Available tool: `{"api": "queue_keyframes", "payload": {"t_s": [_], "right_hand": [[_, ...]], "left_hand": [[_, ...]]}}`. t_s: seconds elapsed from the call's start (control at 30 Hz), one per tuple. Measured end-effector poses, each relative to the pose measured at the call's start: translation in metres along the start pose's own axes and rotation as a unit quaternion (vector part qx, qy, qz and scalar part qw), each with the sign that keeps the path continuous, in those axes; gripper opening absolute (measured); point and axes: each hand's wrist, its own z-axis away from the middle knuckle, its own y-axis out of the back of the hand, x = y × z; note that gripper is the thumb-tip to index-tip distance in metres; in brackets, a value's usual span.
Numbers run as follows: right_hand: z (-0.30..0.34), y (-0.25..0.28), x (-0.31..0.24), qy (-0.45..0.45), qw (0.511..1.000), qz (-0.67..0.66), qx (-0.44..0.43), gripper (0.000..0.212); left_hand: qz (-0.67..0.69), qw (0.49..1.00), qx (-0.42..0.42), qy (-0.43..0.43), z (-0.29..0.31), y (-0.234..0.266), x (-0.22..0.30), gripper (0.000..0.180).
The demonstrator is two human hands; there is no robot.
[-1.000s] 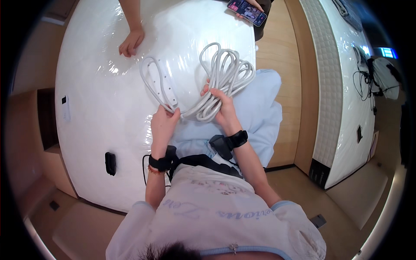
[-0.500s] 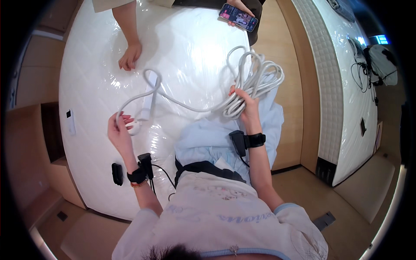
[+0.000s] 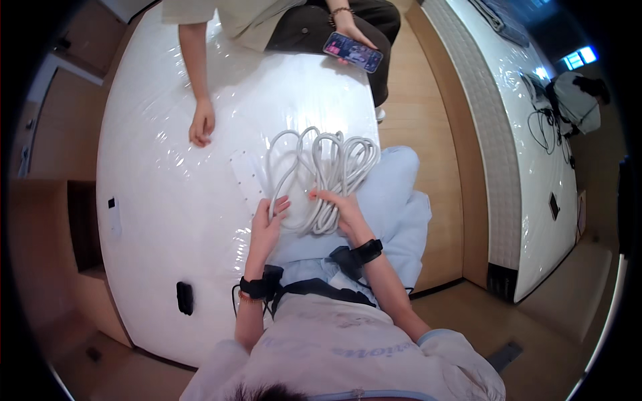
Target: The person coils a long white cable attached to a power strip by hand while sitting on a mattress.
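Observation:
A thick light-grey cable (image 3: 348,160) hangs in several long loops in front of my lap. My right hand (image 3: 344,210) is closed around the lower part of the bundled loops. Close by on its left, my left hand (image 3: 266,224) grips a single strand of the same cable, its fingertips pointing toward the bundle. Just beyond my left hand, a white power strip (image 3: 246,175) lies on the plastic-wrapped mattress (image 3: 154,247), partly behind the cable. The plug end of the cable cannot be made out.
Across from me a person sits holding a phone (image 3: 352,52); that person's other hand (image 3: 201,123) rests on the mattress. At left lie a small white device (image 3: 114,219) and a black object (image 3: 184,298). A second wrapped mattress (image 3: 515,134) with black cables (image 3: 547,127) stands at right.
My left hand has moved right with its strand, close to the bundle. My right hand and the loops have come left and nearer to me. The other person's arm and phone have shifted slightly.

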Motion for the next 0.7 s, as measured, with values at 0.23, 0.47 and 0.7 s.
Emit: {"api": "queue_keyframes", "payload": {"t_s": [0.23, 0.47, 0.7], "right_hand": [[-0.001, -0.007, 0.012, -0.004, 0.997, -0.032, -0.063, 0.032], [-0.006, -0.009, 0.013, 0.001, 1.0, 0.001, 0.008, 0.033], [-0.007, -0.005, 0.017, 0.008, 0.998, -0.051, 0.026, 0.036]], "left_hand": [[-0.37, 0.924, -0.087, -0.034, 0.003, -0.028, 0.025, 0.026], [-0.448, 0.865, -0.14, -0.176, 0.005, -0.03, 0.035, 0.056], [-0.323, 0.943, 0.064, 0.043, -0.006, 0.014, 0.026, 0.06]]}}
